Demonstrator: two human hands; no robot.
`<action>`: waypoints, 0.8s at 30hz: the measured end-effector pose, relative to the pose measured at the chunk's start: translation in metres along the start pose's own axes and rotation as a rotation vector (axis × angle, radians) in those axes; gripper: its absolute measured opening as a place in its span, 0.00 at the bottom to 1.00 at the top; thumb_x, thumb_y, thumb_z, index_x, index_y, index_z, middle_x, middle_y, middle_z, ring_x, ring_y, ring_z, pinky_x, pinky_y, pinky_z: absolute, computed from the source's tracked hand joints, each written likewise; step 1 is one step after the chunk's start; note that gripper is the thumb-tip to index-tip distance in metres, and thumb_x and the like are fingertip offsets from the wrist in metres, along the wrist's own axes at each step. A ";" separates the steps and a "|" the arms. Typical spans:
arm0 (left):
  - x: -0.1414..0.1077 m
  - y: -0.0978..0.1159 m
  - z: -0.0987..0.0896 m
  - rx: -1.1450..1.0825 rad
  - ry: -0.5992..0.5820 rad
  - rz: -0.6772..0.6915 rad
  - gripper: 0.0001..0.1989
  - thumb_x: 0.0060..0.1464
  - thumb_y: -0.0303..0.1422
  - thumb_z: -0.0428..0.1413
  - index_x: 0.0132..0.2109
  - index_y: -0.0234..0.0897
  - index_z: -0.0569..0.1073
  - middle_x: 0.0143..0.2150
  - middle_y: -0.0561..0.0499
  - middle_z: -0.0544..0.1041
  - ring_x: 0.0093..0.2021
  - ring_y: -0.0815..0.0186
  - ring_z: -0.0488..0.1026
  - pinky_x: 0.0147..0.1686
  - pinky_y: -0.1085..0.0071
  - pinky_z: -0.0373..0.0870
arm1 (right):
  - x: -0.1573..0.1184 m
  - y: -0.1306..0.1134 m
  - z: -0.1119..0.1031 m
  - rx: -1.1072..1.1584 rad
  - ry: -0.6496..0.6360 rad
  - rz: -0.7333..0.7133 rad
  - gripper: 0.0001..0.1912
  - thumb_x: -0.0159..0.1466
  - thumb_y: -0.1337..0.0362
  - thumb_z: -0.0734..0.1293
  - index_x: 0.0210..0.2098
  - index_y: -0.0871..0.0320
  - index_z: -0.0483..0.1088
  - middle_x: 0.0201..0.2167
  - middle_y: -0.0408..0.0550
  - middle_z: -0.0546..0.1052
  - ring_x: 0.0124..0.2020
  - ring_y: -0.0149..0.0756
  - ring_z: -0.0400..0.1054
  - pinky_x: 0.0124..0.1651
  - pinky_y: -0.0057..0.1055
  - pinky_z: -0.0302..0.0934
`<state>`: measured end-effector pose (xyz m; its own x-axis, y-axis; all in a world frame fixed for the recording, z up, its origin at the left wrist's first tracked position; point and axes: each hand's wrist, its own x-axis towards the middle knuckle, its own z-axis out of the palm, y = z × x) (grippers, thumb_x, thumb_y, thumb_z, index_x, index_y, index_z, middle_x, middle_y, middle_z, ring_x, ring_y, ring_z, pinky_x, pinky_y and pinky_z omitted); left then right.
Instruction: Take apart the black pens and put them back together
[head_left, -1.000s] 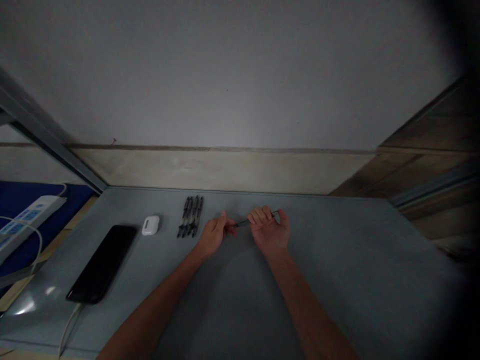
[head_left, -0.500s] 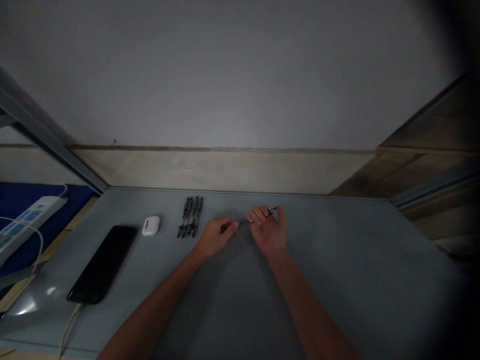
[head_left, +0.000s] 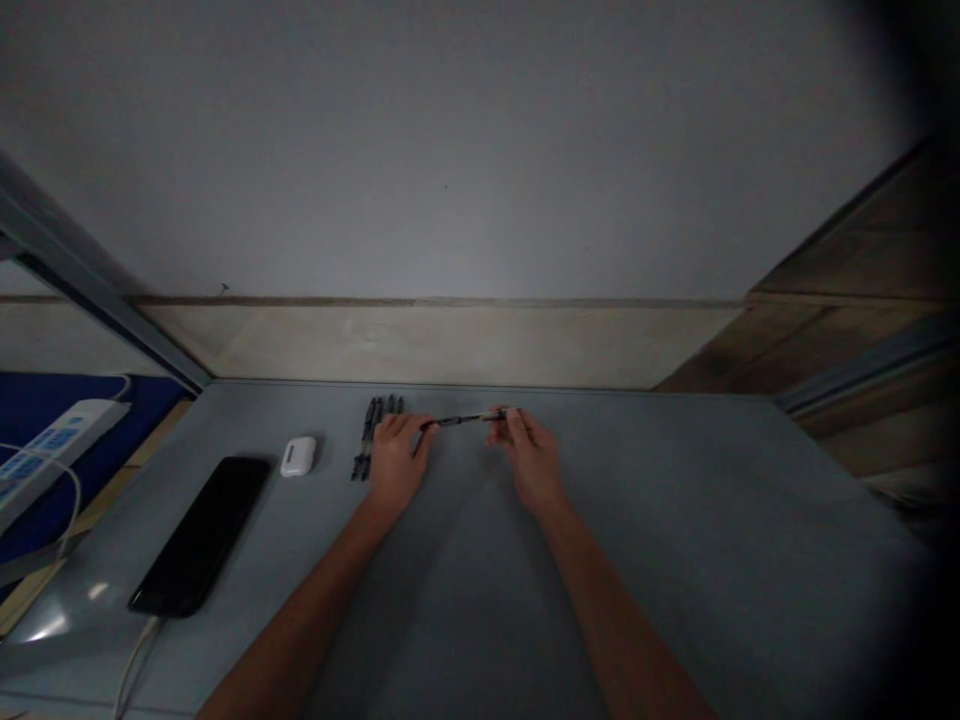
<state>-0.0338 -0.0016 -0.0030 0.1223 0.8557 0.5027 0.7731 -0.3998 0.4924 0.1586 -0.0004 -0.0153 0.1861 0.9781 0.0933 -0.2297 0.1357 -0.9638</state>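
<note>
A slim pen (head_left: pixel 459 420), dark with a paler stretch, spans the gap between my two hands just above the table. My left hand (head_left: pixel 397 460) pinches its left end between thumb and fingers. At the other end, my right hand (head_left: pixel 531 455) has thumb and fingertips closed on it. Whether the pen is in one piece is too small to tell. Beside and partly behind my left hand lies a row of several similar dark pens (head_left: pixel 369 420), their middles and lower ends partly covered by that hand.
On the grey table (head_left: pixel 675 520), a white earbud case (head_left: pixel 298 456) lies left of the pens. Farther left is a black phone (head_left: pixel 201 535) with a white cable (head_left: pixel 135 660) plugged in. A white power strip (head_left: pixel 56 450) rests beyond the left edge. A wall (head_left: pixel 465 340) borders the back.
My left hand has moved left and slightly up, now covering part of the pen row. My right hand has turned from palm up to a pinch, and more of the pen shows between them.
</note>
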 end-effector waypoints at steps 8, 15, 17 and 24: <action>0.005 -0.016 -0.007 0.368 0.090 -0.327 0.16 0.59 0.37 0.50 0.53 0.40 0.69 0.52 0.42 0.70 0.52 0.52 0.63 0.49 0.54 0.58 | -0.013 0.000 0.013 -0.451 -0.142 -0.159 0.17 0.65 0.54 0.60 0.48 0.53 0.72 0.41 0.49 0.79 0.42 0.41 0.73 0.50 0.42 0.64; 0.005 -0.023 -0.009 0.434 0.030 -0.426 0.20 0.59 0.41 0.47 0.53 0.33 0.66 0.51 0.38 0.70 0.52 0.49 0.64 0.48 0.54 0.59 | -0.028 0.008 0.030 -0.826 -0.580 -0.463 0.19 0.65 0.61 0.62 0.56 0.49 0.66 0.50 0.49 0.74 0.51 0.41 0.66 0.56 0.42 0.59; 0.005 -0.023 -0.009 0.427 0.009 -0.420 0.21 0.58 0.41 0.48 0.53 0.32 0.66 0.51 0.38 0.70 0.52 0.49 0.64 0.49 0.54 0.59 | -0.032 0.006 0.035 -0.911 -0.667 -0.501 0.21 0.65 0.61 0.63 0.57 0.50 0.65 0.52 0.50 0.72 0.53 0.42 0.64 0.57 0.43 0.57; 0.003 -0.023 -0.008 0.398 -0.068 -0.387 0.26 0.55 0.44 0.52 0.56 0.35 0.64 0.54 0.38 0.68 0.53 0.49 0.63 0.49 0.54 0.59 | -0.043 -0.003 0.044 -1.069 -0.786 -0.552 0.21 0.66 0.60 0.62 0.58 0.51 0.63 0.58 0.47 0.68 0.59 0.43 0.55 0.60 0.46 0.48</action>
<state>-0.0560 0.0075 -0.0070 -0.1870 0.9400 0.2854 0.9435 0.0910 0.3187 0.1097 -0.0359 -0.0051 -0.6337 0.7206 0.2814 0.5771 0.6826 -0.4484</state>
